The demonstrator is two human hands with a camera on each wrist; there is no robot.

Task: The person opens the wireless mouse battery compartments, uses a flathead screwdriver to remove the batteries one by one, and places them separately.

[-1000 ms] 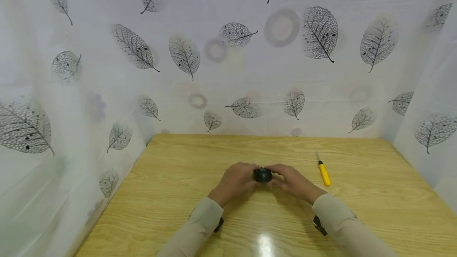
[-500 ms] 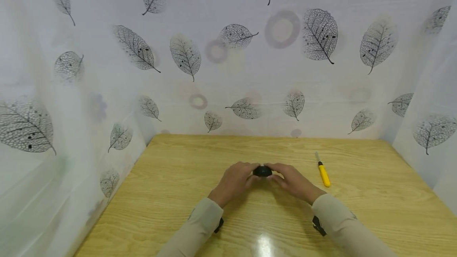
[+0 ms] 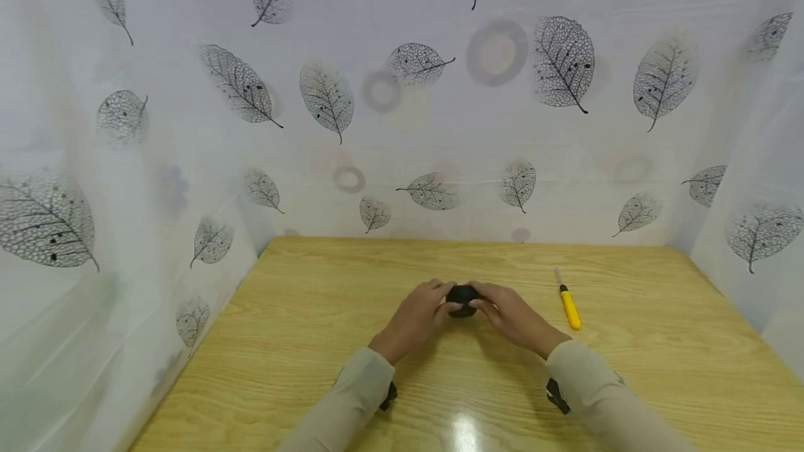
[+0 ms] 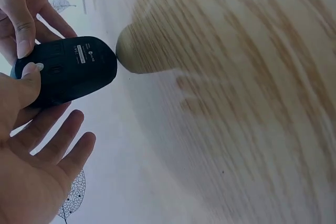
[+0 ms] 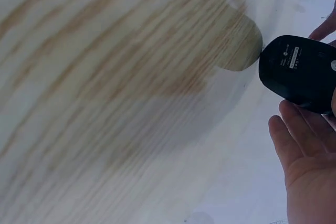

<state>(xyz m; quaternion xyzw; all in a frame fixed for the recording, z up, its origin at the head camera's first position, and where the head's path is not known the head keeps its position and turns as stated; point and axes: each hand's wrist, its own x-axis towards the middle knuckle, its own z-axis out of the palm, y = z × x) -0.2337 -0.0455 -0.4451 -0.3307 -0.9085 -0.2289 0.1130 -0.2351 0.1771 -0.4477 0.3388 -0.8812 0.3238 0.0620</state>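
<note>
A black computer mouse (image 3: 462, 300) is held between both hands near the middle of the table. Its underside, with a small printed label, faces the wrist cameras; the mouse (image 4: 68, 72) is tilted with one rounded end near the tabletop. My left hand (image 3: 411, 323) pinches one side, thumb on the underside and the other fingers partly spread behind. From the opposite side my right hand (image 3: 518, 323) grips it likewise, its thumb also on the underside. In the right wrist view the mouse (image 5: 299, 72) partly hides the left hand.
A screwdriver (image 3: 569, 305) with a yellow handle lies on the wooden table (image 3: 301, 340), right of the right hand. White curtain sheeting (image 3: 402, 124) with a leaf print stands behind the table and along both sides.
The mouse has been tipped between the hands, so more of its dark face shows to the head camera. The thumbs have come onto that face. The screwdriver stays put.
</note>
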